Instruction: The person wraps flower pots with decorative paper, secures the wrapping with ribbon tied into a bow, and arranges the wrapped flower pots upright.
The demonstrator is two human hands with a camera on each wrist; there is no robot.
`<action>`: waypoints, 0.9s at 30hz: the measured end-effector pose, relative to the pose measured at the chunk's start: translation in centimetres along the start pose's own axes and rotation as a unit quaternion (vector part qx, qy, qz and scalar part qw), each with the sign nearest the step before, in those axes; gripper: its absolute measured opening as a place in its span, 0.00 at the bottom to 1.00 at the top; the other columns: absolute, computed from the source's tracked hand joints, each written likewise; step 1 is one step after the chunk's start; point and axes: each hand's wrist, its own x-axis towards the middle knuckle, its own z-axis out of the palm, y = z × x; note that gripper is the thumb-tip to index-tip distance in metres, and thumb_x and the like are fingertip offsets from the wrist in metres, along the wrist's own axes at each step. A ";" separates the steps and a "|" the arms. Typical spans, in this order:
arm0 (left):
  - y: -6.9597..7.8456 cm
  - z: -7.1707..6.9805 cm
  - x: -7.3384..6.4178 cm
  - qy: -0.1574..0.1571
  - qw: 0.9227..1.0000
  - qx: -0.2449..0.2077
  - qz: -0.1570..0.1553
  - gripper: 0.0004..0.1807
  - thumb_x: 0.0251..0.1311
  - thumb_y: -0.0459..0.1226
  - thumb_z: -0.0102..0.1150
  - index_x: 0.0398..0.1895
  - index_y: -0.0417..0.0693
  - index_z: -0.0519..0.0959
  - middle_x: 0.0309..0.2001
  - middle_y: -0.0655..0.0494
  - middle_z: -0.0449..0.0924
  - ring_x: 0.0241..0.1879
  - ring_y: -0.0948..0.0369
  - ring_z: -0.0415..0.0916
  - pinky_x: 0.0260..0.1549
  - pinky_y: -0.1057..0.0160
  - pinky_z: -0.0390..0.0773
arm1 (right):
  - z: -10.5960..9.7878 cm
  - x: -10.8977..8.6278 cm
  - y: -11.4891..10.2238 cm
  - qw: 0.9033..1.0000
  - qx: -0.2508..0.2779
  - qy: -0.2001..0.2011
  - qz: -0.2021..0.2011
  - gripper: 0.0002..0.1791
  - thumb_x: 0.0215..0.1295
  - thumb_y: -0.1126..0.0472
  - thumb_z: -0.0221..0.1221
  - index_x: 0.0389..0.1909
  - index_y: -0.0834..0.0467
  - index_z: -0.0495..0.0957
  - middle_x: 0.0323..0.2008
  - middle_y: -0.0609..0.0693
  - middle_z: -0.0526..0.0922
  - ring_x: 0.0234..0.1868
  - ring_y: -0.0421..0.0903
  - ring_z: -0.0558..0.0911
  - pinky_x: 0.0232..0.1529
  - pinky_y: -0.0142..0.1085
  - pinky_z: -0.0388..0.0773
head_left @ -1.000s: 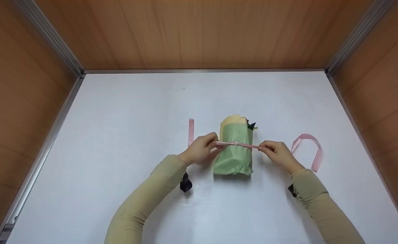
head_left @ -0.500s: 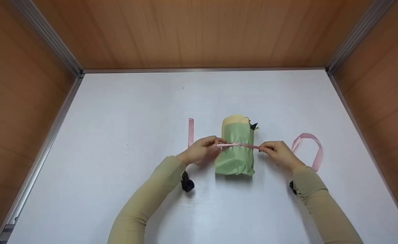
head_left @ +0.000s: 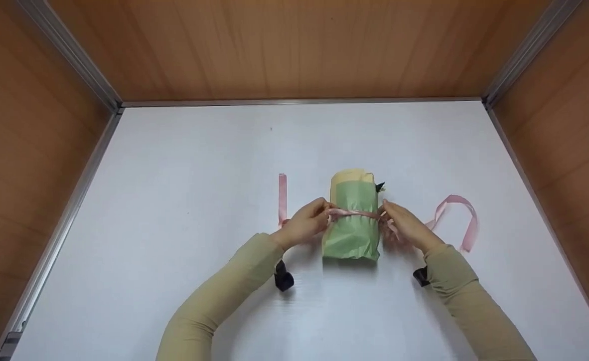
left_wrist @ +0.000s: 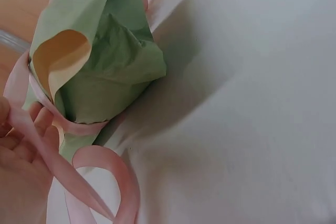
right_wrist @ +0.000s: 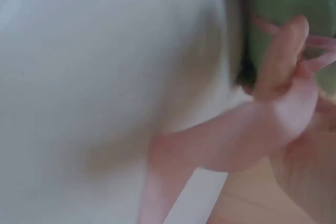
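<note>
A bundle wrapped in green and cream paper lies on the white table, a dark leafy tip poking out at its upper right. Around its middle runs a pink ribbon, drawn snug enough to crease the paper. At the bundle's left side, my left hand pinches one length of ribbon between thumb and fingers; the left wrist view shows that ribbon trailing down. My right hand is close against the right side, the other ribbon length looped through its fingers; that view is blurred.
One loose ribbon tail lies flat left of the bundle, and another curls on the right. Wooden panels with metal edging stand at the back and both sides of the white table.
My right hand has come in from holding its ribbon end taut to right beside the bundle, and that ribbon has slackened. The left hand has shifted slightly right, along with the bundle.
</note>
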 end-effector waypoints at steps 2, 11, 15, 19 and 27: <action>0.1 0.1 0.0 0.008 1.000 -0.008 -0.005 0.09 0.71 0.32 0.39 0.37 0.31 0.64 0.53 0.45 0.75 0.26 0.65 0.63 0.23 0.72 0.63 | 0.5 0.1 -0.5 1.000 -0.019 0.014 0.015 0.26 0.76 0.45 0.35 0.42 0.64 0.68 0.26 0.47 0.70 0.20 0.38 0.67 0.21 0.30 0.66; 0.4 -0.5 0.3 -0.035 0.998 0.054 0.023 0.11 0.71 0.31 0.37 0.37 0.28 0.64 0.53 0.46 0.76 0.27 0.62 0.63 0.26 0.70 0.62 | -0.6 1.1 0.4 0.996 0.044 0.048 0.057 0.20 0.65 0.48 0.58 0.23 0.60 0.75 0.10 0.38 0.60 0.12 0.35 0.56 0.14 0.28 0.54; 0.0 -1.6 0.5 -0.071 0.994 0.073 0.033 0.10 0.68 0.30 0.41 0.36 0.26 0.65 0.59 0.46 0.75 0.43 0.56 0.68 0.38 0.66 0.63 | -0.8 1.2 0.5 0.996 0.069 0.038 0.038 0.17 0.66 0.54 0.58 0.18 0.56 0.75 0.10 0.39 0.61 0.11 0.34 0.56 0.14 0.28 0.55; -0.9 -2.5 0.8 -0.091 0.994 0.056 0.023 0.12 0.68 0.33 0.45 0.36 0.26 0.65 0.62 0.49 0.72 0.52 0.57 0.65 0.46 0.63 0.61 | -0.5 1.7 0.7 0.996 0.021 0.089 0.004 0.18 0.64 0.55 0.60 0.17 0.60 0.74 0.13 0.39 0.66 0.12 0.33 0.58 0.15 0.28 0.57; -1.6 -3.2 0.9 -0.079 0.997 0.017 0.019 0.10 0.67 0.31 0.46 0.34 0.27 0.65 0.61 0.47 0.74 0.54 0.60 0.67 0.50 0.65 0.64 | 0.3 2.5 0.2 0.990 -0.009 0.143 -0.016 0.13 0.62 0.57 0.62 0.31 0.64 0.75 0.11 0.38 0.67 0.11 0.32 0.58 0.15 0.27 0.57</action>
